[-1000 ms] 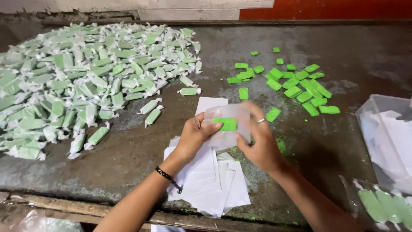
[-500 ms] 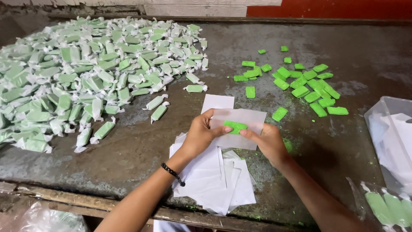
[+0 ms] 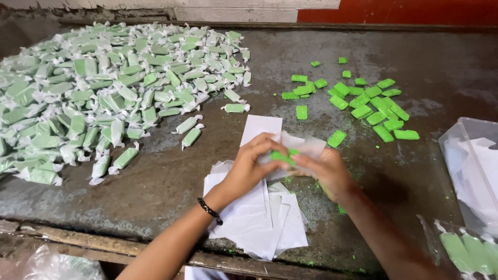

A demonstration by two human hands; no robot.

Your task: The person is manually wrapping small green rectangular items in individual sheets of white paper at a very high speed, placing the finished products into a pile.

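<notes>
Both hands hold 1 green candy piece (image 3: 282,155) inside a thin clear wrapper (image 3: 303,148), just above the stack of white papers (image 3: 259,212). The left hand (image 3: 254,163) and right hand (image 3: 324,171) have fingers pinched narrow on it. A loose fold could let the candy slip out. The dark worktop (image 3: 155,181) is scuffed, with green crumbs; a red wall (image 3: 404,10) stands behind.
</notes>
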